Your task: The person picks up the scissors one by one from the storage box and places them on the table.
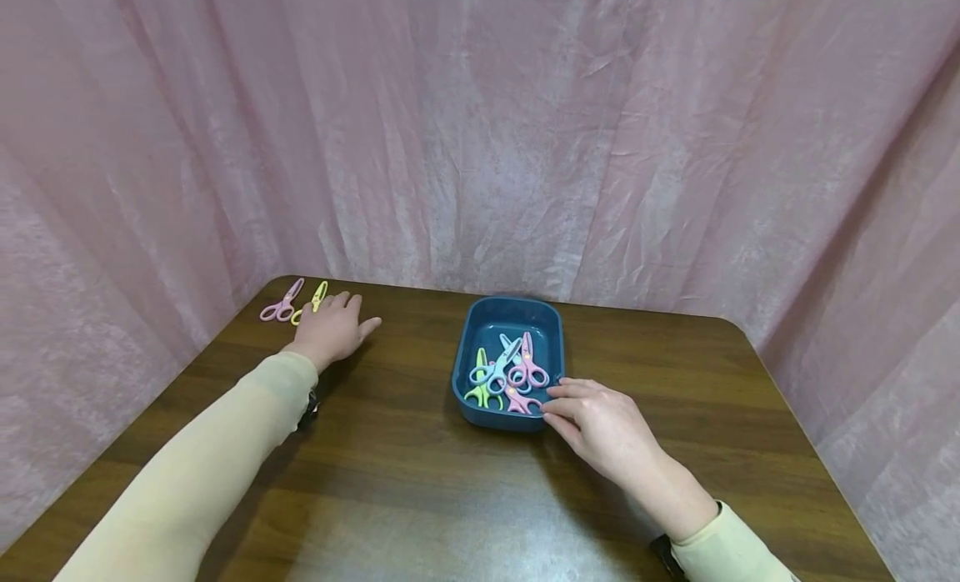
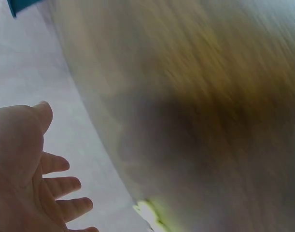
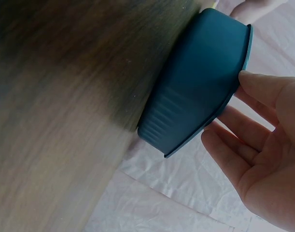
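Note:
My left hand (image 1: 332, 326) reaches to the far left of the table, its fingers spread and over the handles of yellow craft scissors (image 1: 320, 295). Just left of those lie pink scissors (image 1: 288, 303). In the left wrist view the fingers (image 2: 63, 186) are apart with nothing between them. My right hand (image 1: 600, 423) holds the near right corner of a dark blue plastic bin (image 1: 463, 348), thumb and fingers at its rim. Inside the bin, light blue scissors (image 1: 497, 371), pink scissors (image 1: 528, 365) and yellow-green scissors (image 1: 481, 390) overlap in a loose pile.
The brown wooden table (image 1: 390, 482) has rounded far corners. A pink curtain (image 1: 510, 148) hangs behind it and along both sides. Both forearms wear pale sleeves (image 1: 195, 457), and a dark wrist device (image 1: 309, 407) shows under the left cuff.

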A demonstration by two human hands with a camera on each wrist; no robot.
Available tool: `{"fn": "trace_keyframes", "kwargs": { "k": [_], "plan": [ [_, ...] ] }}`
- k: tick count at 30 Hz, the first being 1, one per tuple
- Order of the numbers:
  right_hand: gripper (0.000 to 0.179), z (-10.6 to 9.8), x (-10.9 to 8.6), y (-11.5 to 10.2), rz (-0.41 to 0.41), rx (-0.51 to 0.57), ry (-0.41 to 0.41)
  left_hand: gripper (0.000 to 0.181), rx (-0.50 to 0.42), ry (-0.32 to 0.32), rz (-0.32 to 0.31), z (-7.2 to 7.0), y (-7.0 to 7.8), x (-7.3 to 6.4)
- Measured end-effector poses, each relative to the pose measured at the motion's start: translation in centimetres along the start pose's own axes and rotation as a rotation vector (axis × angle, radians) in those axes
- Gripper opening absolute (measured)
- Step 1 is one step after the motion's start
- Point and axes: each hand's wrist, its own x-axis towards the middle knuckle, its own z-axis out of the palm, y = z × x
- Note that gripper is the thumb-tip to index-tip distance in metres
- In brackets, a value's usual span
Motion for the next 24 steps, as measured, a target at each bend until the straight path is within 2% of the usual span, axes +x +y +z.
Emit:
{"fn": "trace_keyframes", "kwargs": {
  "k": [4, 11, 15, 24],
  "plan": [
    [0.016, 0.0, 0.0, 0.1, 0.003, -0.003, 0.004, 0.078, 0.006, 0.009, 0.037, -0.2, 1.7, -0.2],
    [0.017, 0.1, 0.0, 0.1, 0.003, 0.005, 0.007, 0.078, 0.002, 0.031, 0.088, 0.1, 3.8, -0.7],
    [0.017, 0.0, 0.0, 0.0, 0.005, 0.007, 0.006, 0.077, -0.005, 0.054, 0.117, 0.1, 4.6, -0.9],
    [0.017, -0.2, 0.0, -0.1, 0.007, -0.002, -0.008, 0.076, -0.027, 0.068, 0.139, 0.3, 6.0, -1.5]
  ]
}}
